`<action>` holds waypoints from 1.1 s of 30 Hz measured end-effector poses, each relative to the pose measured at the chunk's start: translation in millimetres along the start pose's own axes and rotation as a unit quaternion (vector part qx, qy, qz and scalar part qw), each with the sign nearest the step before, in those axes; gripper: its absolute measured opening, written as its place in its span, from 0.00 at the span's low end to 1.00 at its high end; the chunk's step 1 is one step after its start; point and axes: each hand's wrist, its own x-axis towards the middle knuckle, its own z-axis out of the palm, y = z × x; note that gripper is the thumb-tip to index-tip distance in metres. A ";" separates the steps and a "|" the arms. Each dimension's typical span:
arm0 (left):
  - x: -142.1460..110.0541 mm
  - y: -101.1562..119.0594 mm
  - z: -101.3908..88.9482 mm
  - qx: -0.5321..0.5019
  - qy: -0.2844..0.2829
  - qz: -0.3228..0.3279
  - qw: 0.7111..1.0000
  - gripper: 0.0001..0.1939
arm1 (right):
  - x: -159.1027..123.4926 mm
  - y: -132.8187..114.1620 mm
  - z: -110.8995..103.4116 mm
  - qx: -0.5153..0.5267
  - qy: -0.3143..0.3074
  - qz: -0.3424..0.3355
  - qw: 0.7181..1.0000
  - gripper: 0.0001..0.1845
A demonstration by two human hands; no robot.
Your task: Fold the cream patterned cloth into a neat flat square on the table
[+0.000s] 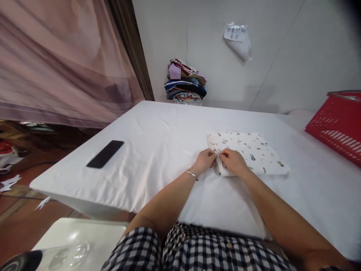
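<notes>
The white cloth with small scattered prints [256,152] lies as a flat, many-layered rectangle on the right half of a white fabric-covered table [146,139], directly in front of the person. From the left, a thin black rectangular phone [105,154] lies well apart from the work, and beyond the table's far edge rises a pile of folded multicoloured fabrics [186,84]. Next comes the left hand [207,159], thumb and fingers pinching the cloth's layered left edge; just beside it the right hand [233,160] pinches the same edge from above the printed face. Judging by its shape, most of the folding is done: the top face is fairly smooth, its right side squared. What seems left is the left edge, where layers bunch and look uneven. At far right sits a red perforated plastic basket [335,126], apart from the cloth; its contents cannot be seen.
</notes>
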 end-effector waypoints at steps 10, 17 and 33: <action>0.3 -3.2 1.2 0.088 0.026 0.052 0.994 0.07 | 0.3 7.9 7.3 0.058 0.036 -0.011 0.998 0.08; 2.8 -0.1 1.9 0.099 0.020 0.040 0.994 0.10 | 0.9 8.2 8.5 0.054 0.041 -0.011 0.998 0.09; 1.8 1.1 3.6 -0.003 0.051 0.021 0.998 0.06 | -10.6 -6.2 2.1 -0.026 -0.015 -0.024 0.999 0.07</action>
